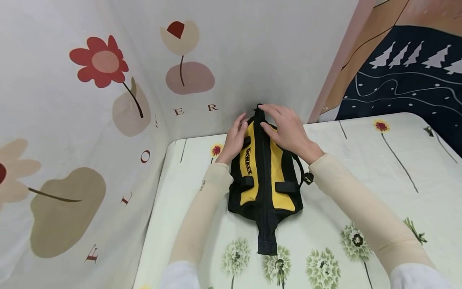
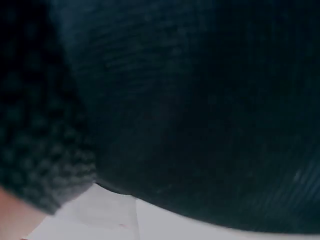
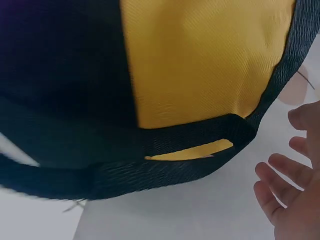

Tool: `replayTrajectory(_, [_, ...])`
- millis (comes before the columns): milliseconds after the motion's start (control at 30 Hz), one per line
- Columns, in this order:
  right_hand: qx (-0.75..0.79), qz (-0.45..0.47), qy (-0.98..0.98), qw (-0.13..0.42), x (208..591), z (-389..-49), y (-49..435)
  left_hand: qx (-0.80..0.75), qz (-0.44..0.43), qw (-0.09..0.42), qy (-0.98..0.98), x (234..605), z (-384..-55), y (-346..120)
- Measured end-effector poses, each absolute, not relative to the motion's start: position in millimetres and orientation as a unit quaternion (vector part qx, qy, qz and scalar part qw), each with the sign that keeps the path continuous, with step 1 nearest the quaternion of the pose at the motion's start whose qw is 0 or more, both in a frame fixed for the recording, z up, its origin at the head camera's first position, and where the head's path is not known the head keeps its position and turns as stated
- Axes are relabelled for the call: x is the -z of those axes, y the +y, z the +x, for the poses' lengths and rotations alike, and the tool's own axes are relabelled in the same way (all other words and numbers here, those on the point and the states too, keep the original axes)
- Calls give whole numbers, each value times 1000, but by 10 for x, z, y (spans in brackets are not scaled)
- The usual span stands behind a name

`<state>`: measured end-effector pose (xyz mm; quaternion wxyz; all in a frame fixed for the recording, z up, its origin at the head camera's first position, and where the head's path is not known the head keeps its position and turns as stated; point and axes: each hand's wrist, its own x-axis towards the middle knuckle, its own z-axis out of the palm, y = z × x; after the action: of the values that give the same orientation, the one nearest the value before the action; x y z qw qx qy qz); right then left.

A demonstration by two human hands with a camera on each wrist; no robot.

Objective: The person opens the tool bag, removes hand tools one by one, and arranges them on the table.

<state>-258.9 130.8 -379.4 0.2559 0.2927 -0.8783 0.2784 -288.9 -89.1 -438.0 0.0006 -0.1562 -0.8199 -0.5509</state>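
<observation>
Yellow and black fabric is filling the middle of the head view, where I'm watching a bag (image 1: 266, 172) sitting on a flower-printed cloth (image 1: 346, 168). At its far end, upper centre, the right hand (image 1: 287, 127) is reaching over the top, its fingers parting loosely and bending slightly beside the black end tab (image 1: 259, 114); I'm not able to tell whether the fingertips are touching it. The left hand (image 1: 235, 138) is lying along the bag's left flank, fingers relaxing upward; dark cloth is crowding the left wrist view, so I'm not making out their contact. The bag's black zip strip (image 1: 265, 152) is running down the middle between yellow panels, DEWALT lettering (image 1: 248, 161) is showing on the left one, and a near tab (image 1: 267, 241) is pointing toward the lower edge.
</observation>
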Motion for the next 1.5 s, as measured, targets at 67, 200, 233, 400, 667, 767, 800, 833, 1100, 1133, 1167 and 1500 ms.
replayTrajectory(67, [-285,289,-880,244,3760,-2688,1253,567,-146,2,-811,4390,-2897,-890])
replayTrajectory(200, [-312,263,-887,217,3722,-2880,1158,604,-135,7,-785,4415,-2916,-875])
replayTrajectory(233, [-322,255,-887,212,3723,-2924,1140,611,-133,10,-780,4422,-2920,-869])
replayTrajectory(400, [-374,221,-881,189,3741,-3076,1081,633,-125,24,-764,4446,-2930,-835])
replayTrajectory(667, [-418,176,-881,133,3784,-3229,1110,650,-114,27,-751,4443,-2909,-791])
replayTrajectory(767, [-428,168,-882,104,3796,-3255,1137,654,-114,27,-747,4449,-2909,-795])
replayTrajectory(800, [-432,167,-881,95,3802,-3262,1143,655,-114,27,-747,4452,-2908,-799])
replayTrajectory(833, [-438,167,-879,86,3809,-3270,1150,656,-114,27,-746,4456,-2911,-804])
replayTrajectory(1100, [-446,182,-875,43,3851,-3310,1166,658,-114,28,-743,4475,-2900,-822])
replayTrajectory(1133, [-442,183,-877,41,3851,-3311,1163,657,-114,30,-744,4478,-2896,-820])
replayTrajectory(1167, [-438,183,-879,39,3853,-3314,1158,657,-114,31,-745,4479,-2892,-819])
replayTrajectory(1500, [-464,151,-870,72,3884,-3293,1077,650,-116,35,-750,4473,-2901,-809])
